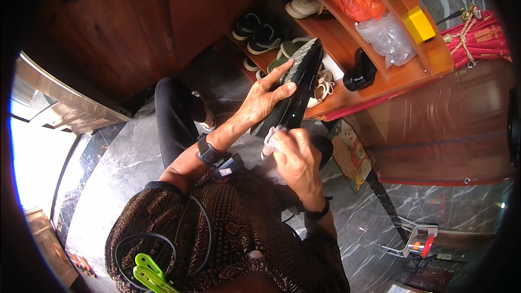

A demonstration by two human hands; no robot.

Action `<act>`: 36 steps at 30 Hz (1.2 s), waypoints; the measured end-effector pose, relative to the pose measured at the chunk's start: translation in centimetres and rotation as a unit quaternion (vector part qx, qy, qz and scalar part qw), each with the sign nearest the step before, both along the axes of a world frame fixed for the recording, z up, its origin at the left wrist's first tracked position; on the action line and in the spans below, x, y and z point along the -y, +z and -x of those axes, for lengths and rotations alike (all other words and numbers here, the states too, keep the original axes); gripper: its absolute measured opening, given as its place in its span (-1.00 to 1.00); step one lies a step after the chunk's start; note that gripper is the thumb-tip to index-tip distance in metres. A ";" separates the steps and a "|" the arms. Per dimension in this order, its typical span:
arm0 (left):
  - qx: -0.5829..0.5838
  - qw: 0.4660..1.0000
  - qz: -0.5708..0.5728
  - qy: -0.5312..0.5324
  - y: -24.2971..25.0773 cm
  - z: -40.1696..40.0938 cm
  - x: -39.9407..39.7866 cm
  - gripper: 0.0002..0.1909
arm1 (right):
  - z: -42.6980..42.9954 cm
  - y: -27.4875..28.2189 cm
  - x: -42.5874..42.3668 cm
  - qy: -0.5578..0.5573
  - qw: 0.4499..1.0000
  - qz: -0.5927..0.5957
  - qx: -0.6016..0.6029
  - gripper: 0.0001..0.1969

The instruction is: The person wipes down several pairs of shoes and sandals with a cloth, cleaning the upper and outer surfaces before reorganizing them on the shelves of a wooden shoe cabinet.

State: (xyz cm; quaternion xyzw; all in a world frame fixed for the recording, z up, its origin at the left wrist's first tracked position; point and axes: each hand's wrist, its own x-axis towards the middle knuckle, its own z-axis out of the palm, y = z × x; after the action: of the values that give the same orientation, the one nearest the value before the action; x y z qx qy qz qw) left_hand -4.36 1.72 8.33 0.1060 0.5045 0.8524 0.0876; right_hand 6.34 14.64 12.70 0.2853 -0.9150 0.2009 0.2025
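Note:
My left hand [264, 97] grips a black shoe [303, 85] with a glossy upper, thumb and forefinger on it. The shoe is tilted, its patterned sole towards the upper left. My right hand [299, 156] is closed on a crumpled pale cloth [273, 140] just below the near end of the shoe. Whether the cloth touches the shoe I cannot tell. Both wrists wear dark bands.
A wooden shoe rack [350, 99] ahead holds several shoes, a black glossy shoe [360, 75], an orange plastic bag [356, 0] and a clear plastic bag [384, 40]. A yellow box [421, 23] sits on its edge. A patterned mat [350, 150] lies right.

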 end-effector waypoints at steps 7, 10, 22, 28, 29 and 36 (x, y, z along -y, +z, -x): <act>-0.075 0.996 0.003 -0.054 0.2 -1.5 0.0 -0.37 | 2.8 1.5 -0.6 -0.090 0.990 -0.001 -0.107 -0.70; -0.077 0.996 0.005 -0.054 0.3 -1.6 0.7 -0.37 | 1.8 0.9 -0.2 -0.046 0.998 -0.002 -0.050 -0.65; -0.063 0.995 -0.017 -0.079 0.6 -1.7 0.8 -0.33 | 1.1 3.9 -0.9 -0.124 0.978 0.091 -0.142 -0.65; -0.160 0.981 0.093 -0.054 1.4 -3.2 0.4 -0.29 | 3.0 4.5 -1.4 -0.137 0.982 0.078 -0.107 -0.66; -0.162 0.981 0.092 -0.053 1.3 -3.2 0.4 -0.29 | 2.8 3.9 -1.7 -0.129 0.984 0.070 -0.101 -0.67; -0.130 0.986 0.076 -0.075 -0.1 -3.5 0.6 -0.29 | 1.4 2.8 -1.6 -0.087 0.990 -0.048 -0.099 -0.73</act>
State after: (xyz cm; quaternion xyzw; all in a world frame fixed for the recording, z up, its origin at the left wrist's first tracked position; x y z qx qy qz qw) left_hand -0.87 1.12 8.27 0.2462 0.5653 0.7818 0.0925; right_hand 4.96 16.28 15.48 0.2329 -0.9204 0.1090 0.2946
